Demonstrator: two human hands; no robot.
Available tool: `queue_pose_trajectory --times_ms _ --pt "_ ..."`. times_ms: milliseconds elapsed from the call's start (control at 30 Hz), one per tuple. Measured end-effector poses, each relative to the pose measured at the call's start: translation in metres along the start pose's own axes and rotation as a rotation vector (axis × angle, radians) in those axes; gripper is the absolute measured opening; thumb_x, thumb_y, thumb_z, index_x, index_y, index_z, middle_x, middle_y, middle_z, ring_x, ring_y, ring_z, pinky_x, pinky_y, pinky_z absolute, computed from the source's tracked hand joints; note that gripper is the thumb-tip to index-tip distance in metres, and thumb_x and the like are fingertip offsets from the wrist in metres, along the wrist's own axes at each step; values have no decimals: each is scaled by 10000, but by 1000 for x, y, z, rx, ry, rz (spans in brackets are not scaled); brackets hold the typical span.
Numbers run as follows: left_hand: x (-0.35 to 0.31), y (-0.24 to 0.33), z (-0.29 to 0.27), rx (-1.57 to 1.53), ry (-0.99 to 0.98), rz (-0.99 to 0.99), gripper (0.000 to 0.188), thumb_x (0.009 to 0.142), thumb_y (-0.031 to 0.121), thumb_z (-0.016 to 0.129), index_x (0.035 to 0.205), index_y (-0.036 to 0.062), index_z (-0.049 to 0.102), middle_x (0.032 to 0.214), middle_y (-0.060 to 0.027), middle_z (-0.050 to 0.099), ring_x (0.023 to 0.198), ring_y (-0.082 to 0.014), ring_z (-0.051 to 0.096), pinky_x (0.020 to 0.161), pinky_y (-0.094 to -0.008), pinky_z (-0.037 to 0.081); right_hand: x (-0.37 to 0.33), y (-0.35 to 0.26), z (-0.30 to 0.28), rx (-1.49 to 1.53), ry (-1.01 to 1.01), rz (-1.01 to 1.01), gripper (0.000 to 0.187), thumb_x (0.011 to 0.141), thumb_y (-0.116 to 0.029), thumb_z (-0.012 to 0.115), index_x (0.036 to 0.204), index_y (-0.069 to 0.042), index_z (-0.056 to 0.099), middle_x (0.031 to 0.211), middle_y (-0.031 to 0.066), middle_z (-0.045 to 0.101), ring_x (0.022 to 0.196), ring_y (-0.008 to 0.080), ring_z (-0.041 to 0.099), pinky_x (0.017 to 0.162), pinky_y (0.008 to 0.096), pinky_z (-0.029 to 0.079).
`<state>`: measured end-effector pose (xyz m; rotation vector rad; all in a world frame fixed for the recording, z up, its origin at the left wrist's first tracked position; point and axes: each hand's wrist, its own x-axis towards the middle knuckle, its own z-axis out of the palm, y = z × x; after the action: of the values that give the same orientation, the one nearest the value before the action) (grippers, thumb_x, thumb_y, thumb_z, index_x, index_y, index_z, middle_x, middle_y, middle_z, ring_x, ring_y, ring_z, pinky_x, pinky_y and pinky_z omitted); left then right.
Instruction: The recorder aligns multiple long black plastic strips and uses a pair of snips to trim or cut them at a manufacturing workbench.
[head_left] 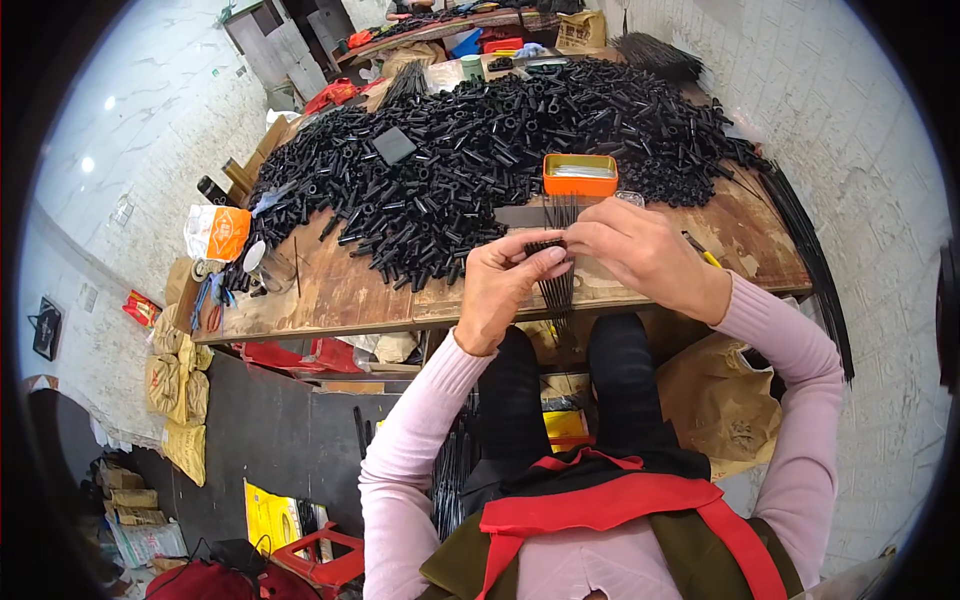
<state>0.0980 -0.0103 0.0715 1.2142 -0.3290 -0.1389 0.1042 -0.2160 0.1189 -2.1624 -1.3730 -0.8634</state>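
Observation:
In front of me, over the table's near edge, my left hand (505, 285) is closed around a bundle of thin black rods (558, 295), which point away from me and hang past the edge. My right hand (650, 255) meets it from the right, thumb and fingers pinched together at the rods; whatever small thing it pinches is hidden. Just beyond the hands stands an orange tin (580, 186) with thin silvery pieces inside. A huge heap of short black tubes (450, 175) covers the table behind and to the left.
The worn wooden table (340, 290) carries a dark square block (394, 146) on the heap, a clear jar (272, 270), an orange-white packet (218, 233) and a yellow-handled tool (703, 250). Long black rods (820, 250) droop off the right side. A brown sack (725, 405) stands below.

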Motion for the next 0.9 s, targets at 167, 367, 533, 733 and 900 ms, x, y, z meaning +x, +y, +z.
queue_pose_trajectory --times_ms 167,367,533,733,900 --pt "1 0 0 -28 -6 37 232 906 -32 639 1135 -57 672 1055 -150 702 952 -170 688 845 -266 591 -22 -2 -14 -171 -5 77 300 738 28 672 1035 -3 647 933 115 605 834 288 625 704 372 519" --pt "1 3 -5 6 -51 2 247 925 -17 617 1164 -74 644 1087 -185 690 1011 -225 681 888 -325 590 -18 9 -14 -160 -38 13 318 732 32 672 1048 -9 664 927 102 618 799 270 622 681 364 513" --pt "2 2 -7 -25 -122 -10 276 923 -13 623 1194 -67 633 1094 -189 688 1017 -229 679 894 -328 584 -15 5 -10 -143 3 -30 345 734 18 685 1076 -24 678 911 86 631 767 261 621 664 363 511" --pt "3 -19 -28 289 -230 -63 310 853 44 730 1150 -30 677 1025 -92 722 947 -156 690 801 -255 550 1 11 -9 7 90 -133 303 809 -4 674 1111 -27 676 949 90 663 768 226 646 682 322 519" --pt "2 -113 -61 1585 -343 402 962 612 434 843 1429 130 437 1571 -187 253 1466 -356 209 1184 -470 228 -58 70 9 347 -2 662 196 927 -61 588 1094 -3 672 972 131 678 813 210 672 703 315 523"
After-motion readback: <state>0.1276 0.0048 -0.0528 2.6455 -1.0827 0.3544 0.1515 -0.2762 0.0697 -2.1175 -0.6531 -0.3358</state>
